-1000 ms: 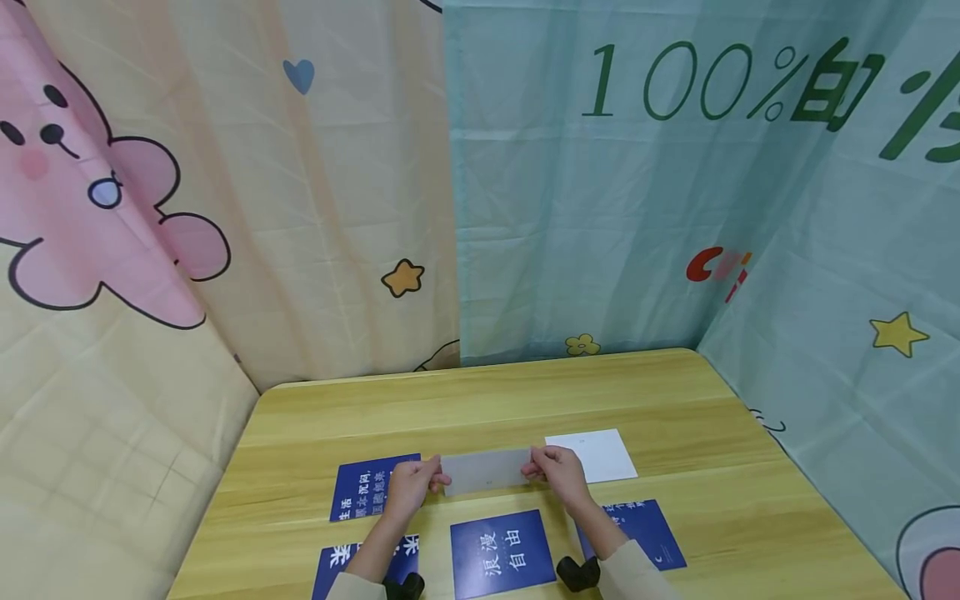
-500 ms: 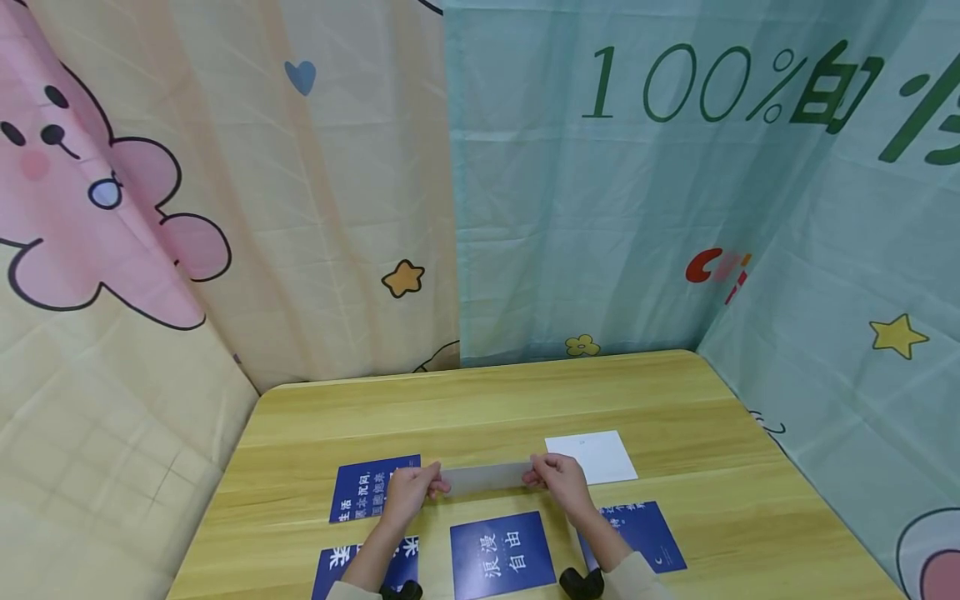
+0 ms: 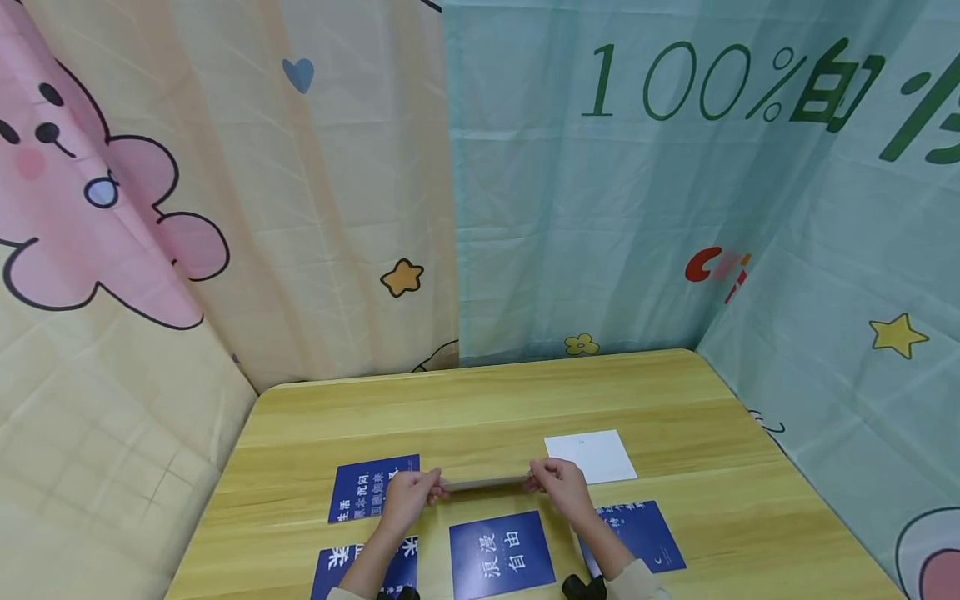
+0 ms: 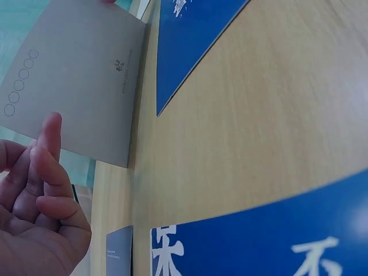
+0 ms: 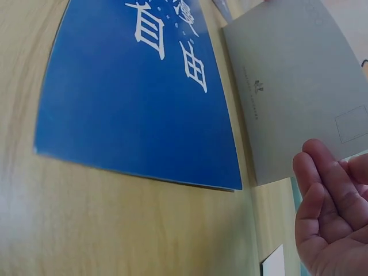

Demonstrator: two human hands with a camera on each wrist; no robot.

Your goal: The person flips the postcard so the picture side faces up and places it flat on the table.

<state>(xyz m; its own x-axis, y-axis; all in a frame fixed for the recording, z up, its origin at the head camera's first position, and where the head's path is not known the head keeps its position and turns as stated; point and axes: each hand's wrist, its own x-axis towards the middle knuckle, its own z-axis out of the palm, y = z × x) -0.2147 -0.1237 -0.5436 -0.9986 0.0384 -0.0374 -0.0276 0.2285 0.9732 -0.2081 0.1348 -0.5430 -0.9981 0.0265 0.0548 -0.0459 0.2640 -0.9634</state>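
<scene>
Between my two hands a postcard point(image 3: 486, 482) is held by its short ends, seen almost edge-on from the head. My left hand point(image 3: 408, 497) pinches its left end and my right hand point(image 3: 564, 490) its right end. In the left wrist view the plain back of the postcard point(image 4: 80, 75) shows a row of small circles. A stamp box is printed on the postcard point(image 5: 293, 86) in the right wrist view. Directly in front of the hands, a blue postcard point(image 3: 501, 554) with white characters lies flat. The side of the held postcard that faces away is hidden.
Another blue card point(image 3: 356, 492) lies behind the left wrist, and one more point(image 3: 326, 573) is partly covered by the left forearm. At right a blue card point(image 3: 648, 533) lies partly under the right forearm. A white card point(image 3: 596, 457) rests beyond the right hand on the wooden table point(image 3: 480, 400).
The held postcard has tipped from showing its broad grey back to nearly edge-on in the head view. Both hands have lowered slightly, still pinching its ends. The cards on the table stay put.
</scene>
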